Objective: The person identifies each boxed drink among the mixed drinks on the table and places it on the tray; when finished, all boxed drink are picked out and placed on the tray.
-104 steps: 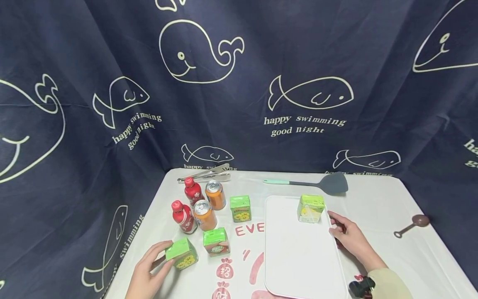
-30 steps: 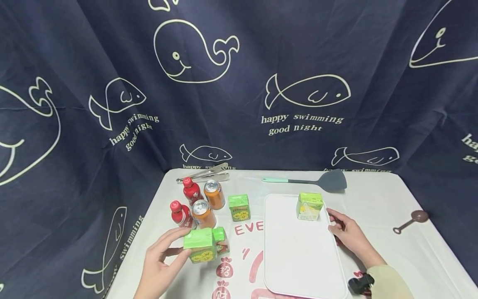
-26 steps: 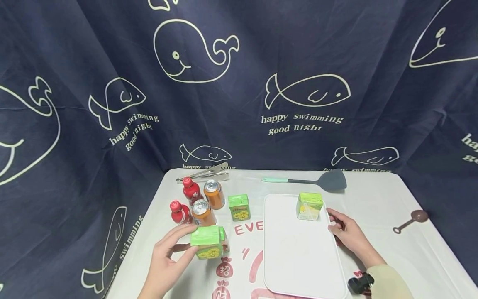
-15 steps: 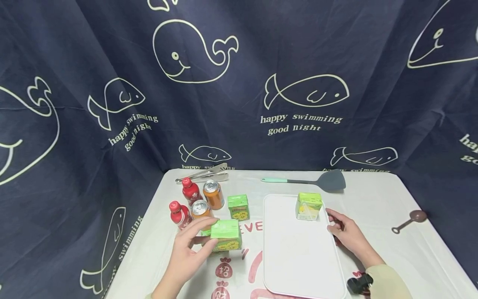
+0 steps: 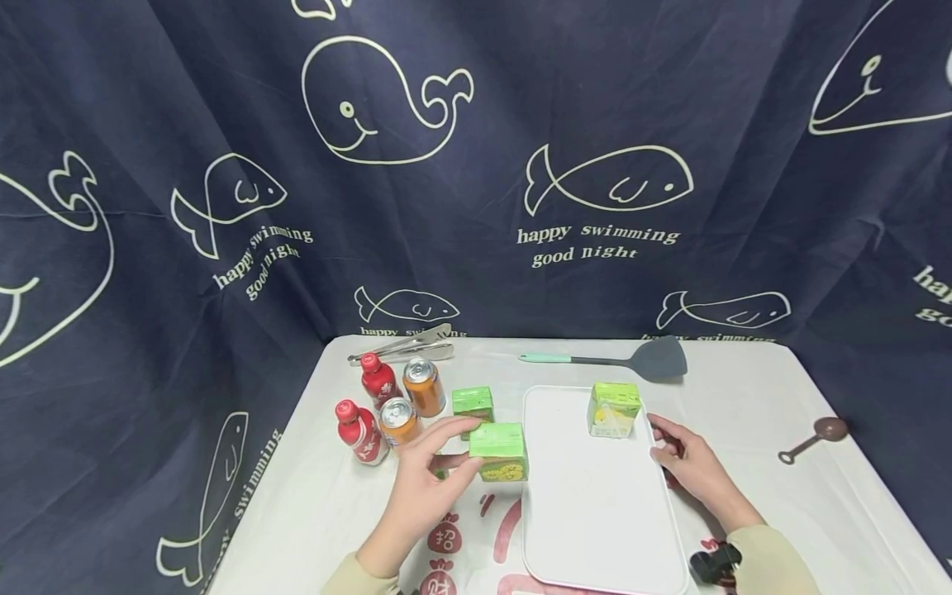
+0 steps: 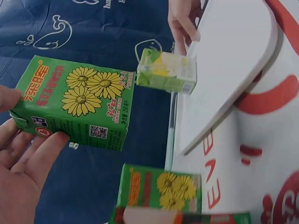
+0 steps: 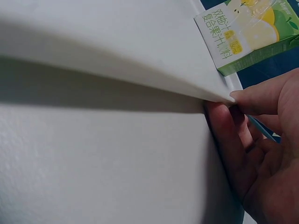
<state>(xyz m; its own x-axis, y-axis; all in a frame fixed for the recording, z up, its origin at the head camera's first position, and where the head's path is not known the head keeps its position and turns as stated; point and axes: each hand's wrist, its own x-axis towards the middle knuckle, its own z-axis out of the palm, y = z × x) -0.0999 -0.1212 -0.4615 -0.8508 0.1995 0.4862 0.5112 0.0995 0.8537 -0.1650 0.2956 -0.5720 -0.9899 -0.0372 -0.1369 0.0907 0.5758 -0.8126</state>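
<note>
My left hand grips a green drink carton printed with yellow chrysanthemums, fingers and thumb on its sides. In the left wrist view this carton appears raised off the table. It is by the left edge of a white tray. My right hand pinches the tray's right edge, thumb on top and fingers below, as the right wrist view shows. A yellow-green juice carton stands on the tray's far right corner. Another chrysanthemum carton stands behind the held one, partly covered. My left hand mostly hides a further carton.
Two red bottles and two orange cans stand at the left. Metal tongs lie at the back left, a grey spatula behind the tray, and a brown scoop at the right.
My left hand has taken up the chrysanthemum carton from the table's front left and carried it right, past another carton, to the tray's left edge. My right hand stays on the tray.
</note>
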